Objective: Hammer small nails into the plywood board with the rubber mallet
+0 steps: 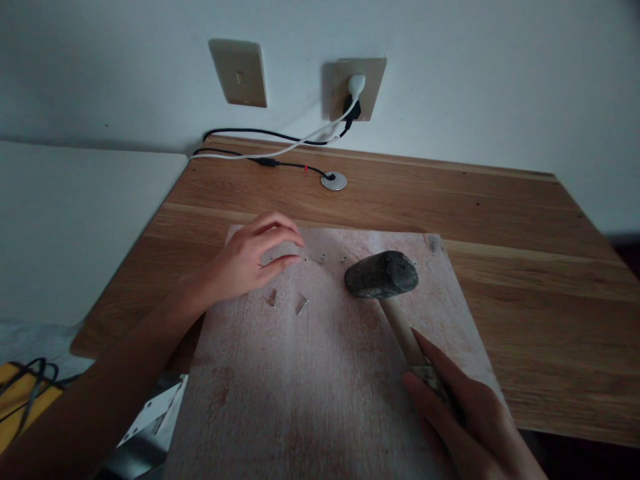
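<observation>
My right hand [465,407] is wrapped round the handle of a rubber mallet [383,275]. The mallet's dark head is over the right half of a pale, worn board [300,373]. Near the board's far edge my left hand [257,257] hovers with curved fingers, thumb and forefinger apart and no object visible between them. Just right of its fingertips stands a small nail-like piece [323,257], with another small piece [343,259] farther right. Two short, shiny pieces lie loose nearer me, a left one [273,299] and a right one [303,305].
The board rests on a wooden desk [530,300]. Behind are black and white cables, a round cable grommet [333,181], a wall outlet [359,89] with plugs, and a switch plate [239,73]. A yellow object [23,400] with black cords is at lower left.
</observation>
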The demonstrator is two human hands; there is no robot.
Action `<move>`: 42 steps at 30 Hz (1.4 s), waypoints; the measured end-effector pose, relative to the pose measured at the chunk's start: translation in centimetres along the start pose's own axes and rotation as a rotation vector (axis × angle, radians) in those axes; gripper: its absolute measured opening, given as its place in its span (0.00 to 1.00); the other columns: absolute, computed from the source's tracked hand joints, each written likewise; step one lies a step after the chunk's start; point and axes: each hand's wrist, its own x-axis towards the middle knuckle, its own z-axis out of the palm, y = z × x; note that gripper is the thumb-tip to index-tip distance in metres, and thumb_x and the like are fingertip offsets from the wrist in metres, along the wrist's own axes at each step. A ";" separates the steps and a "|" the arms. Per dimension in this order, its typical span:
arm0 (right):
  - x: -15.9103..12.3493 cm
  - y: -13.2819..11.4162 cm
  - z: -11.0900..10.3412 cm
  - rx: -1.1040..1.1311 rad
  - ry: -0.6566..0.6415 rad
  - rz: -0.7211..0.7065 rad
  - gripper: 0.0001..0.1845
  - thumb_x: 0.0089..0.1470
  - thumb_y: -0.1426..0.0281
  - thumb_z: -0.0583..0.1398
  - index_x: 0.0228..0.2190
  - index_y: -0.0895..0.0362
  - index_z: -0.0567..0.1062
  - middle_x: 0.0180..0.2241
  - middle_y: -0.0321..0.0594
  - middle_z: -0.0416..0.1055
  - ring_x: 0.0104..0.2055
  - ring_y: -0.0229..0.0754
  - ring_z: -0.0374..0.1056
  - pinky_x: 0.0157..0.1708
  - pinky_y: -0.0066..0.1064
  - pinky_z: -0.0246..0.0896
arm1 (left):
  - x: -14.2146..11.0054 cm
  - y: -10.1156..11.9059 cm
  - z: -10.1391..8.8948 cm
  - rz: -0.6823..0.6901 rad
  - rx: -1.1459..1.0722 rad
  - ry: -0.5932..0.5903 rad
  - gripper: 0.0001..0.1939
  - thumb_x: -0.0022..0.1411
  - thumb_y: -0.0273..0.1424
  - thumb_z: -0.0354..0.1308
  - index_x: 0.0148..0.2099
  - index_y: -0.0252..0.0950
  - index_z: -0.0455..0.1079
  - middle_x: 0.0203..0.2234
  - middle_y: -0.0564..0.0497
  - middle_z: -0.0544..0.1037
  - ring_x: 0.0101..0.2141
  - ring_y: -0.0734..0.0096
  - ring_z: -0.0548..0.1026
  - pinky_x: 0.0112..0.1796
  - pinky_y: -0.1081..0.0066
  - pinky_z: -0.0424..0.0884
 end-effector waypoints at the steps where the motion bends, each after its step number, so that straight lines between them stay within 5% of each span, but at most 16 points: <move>1: 0.1 0.3 -0.1 -0.021 -0.012 -0.013 0.40 0.63 0.39 0.62 0.64 0.51 0.81 0.46 0.47 0.88 0.34 0.48 0.84 0.32 0.30 0.83 | 0.0 0.1 0.0 0.001 -0.007 0.002 0.06 0.74 0.34 0.66 0.47 0.37 0.77 0.46 0.47 0.80 0.47 0.68 0.80 0.50 0.66 0.77; 5: 0.3 2.3 -0.4 -0.097 -0.048 -0.076 0.38 0.64 0.43 0.64 0.67 0.50 0.79 0.52 0.47 0.87 0.44 0.53 0.86 0.46 0.36 0.83 | 0.0 0.0 -0.2 0.021 -0.032 -0.035 0.17 0.74 0.39 0.65 0.34 0.35 0.73 0.43 0.48 0.80 0.41 0.70 0.78 0.44 0.69 0.76; 7: 0.3 3.0 -0.4 -0.098 -0.061 -0.102 0.38 0.65 0.43 0.63 0.67 0.50 0.78 0.49 0.47 0.87 0.40 0.52 0.86 0.48 0.38 0.82 | 0.0 -0.1 -0.1 0.017 -0.021 -0.057 0.17 0.77 0.35 0.62 0.33 0.35 0.73 0.43 0.48 0.80 0.39 0.72 0.77 0.42 0.70 0.75; 12: 0.1 2.3 -0.1 -0.050 -0.048 -0.072 0.40 0.67 0.44 0.62 0.69 0.55 0.76 0.40 0.46 0.86 0.23 0.41 0.77 0.29 0.30 0.81 | 0.0 -0.1 0.2 -0.036 -0.006 -0.013 0.05 0.75 0.27 0.61 0.49 0.37 0.77 0.47 0.47 0.79 0.48 0.67 0.79 0.51 0.66 0.76; 16: 0.4 1.1 -0.2 -0.060 -0.046 -0.111 0.38 0.66 0.43 0.62 0.66 0.54 0.80 0.48 0.48 0.87 0.35 0.48 0.84 0.40 0.34 0.83 | 0.0 -0.1 0.0 -0.004 -0.053 -0.045 0.13 0.72 0.36 0.67 0.36 0.36 0.75 0.46 0.47 0.79 0.44 0.68 0.78 0.47 0.67 0.76; 18: 0.5 0.6 -0.2 -0.024 -0.070 -0.095 0.38 0.66 0.43 0.63 0.65 0.54 0.80 0.46 0.48 0.88 0.36 0.49 0.85 0.38 0.33 0.83 | 0.0 -0.3 -0.1 0.013 -0.050 -0.068 0.18 0.75 0.36 0.64 0.31 0.35 0.72 0.46 0.47 0.80 0.41 0.70 0.77 0.44 0.69 0.75; 22: 0.5 0.1 -0.1 0.078 -0.100 -0.049 0.39 0.67 0.42 0.60 0.67 0.53 0.79 0.30 0.40 0.85 0.21 0.44 0.77 0.24 0.30 0.79 | -0.1 -0.3 0.2 -0.027 -0.014 -0.036 0.04 0.75 0.28 0.62 0.45 0.37 0.78 0.47 0.47 0.80 0.46 0.68 0.79 0.48 0.68 0.76; 24: 0.4 0.6 -0.1 0.027 -0.050 -0.073 0.38 0.65 0.43 0.63 0.65 0.52 0.80 0.36 0.43 0.87 0.25 0.45 0.80 0.25 0.30 0.80 | -0.1 -0.2 0.3 -0.068 -0.036 -0.021 0.05 0.73 0.26 0.63 0.49 0.37 0.77 0.44 0.49 0.80 0.45 0.69 0.80 0.47 0.69 0.76; 27: 0.3 2.0 -0.1 -0.002 -0.020 -0.081 0.38 0.62 0.44 0.67 0.65 0.50 0.80 0.51 0.47 0.87 0.37 0.50 0.86 0.33 0.31 0.83 | -0.1 0.1 0.3 -0.094 -0.089 -0.030 0.04 0.72 0.27 0.65 0.40 0.37 0.76 0.36 0.53 0.80 0.36 0.73 0.78 0.39 0.72 0.74; 31: 0.2 3.0 0.1 0.029 -0.068 -0.027 0.39 0.64 0.45 0.65 0.69 0.50 0.76 0.51 0.49 0.87 0.38 0.51 0.87 0.31 0.30 0.84 | 0.0 0.1 0.0 -0.088 -0.068 0.000 0.16 0.72 0.35 0.68 0.31 0.37 0.72 0.27 0.55 0.75 0.29 0.74 0.73 0.32 0.71 0.67; 37: 0.2 2.9 -0.1 -0.046 -0.028 -0.149 0.34 0.66 0.46 0.64 0.66 0.47 0.79 0.59 0.45 0.84 0.57 0.58 0.83 0.55 0.39 0.78 | 0.1 -0.2 -0.2 -0.026 -0.037 -0.051 0.26 0.74 0.42 0.65 0.25 0.36 0.66 0.22 0.57 0.69 0.24 0.75 0.68 0.28 0.71 0.62; 42: 0.2 2.4 -0.4 -0.074 -0.045 -0.136 0.36 0.66 0.45 0.64 0.67 0.49 0.79 0.57 0.47 0.85 0.54 0.57 0.84 0.52 0.37 0.81 | 0.1 0.0 0.3 0.002 0.044 -0.027 0.10 0.78 0.30 0.58 0.41 0.36 0.76 0.34 0.52 0.80 0.35 0.72 0.78 0.37 0.71 0.73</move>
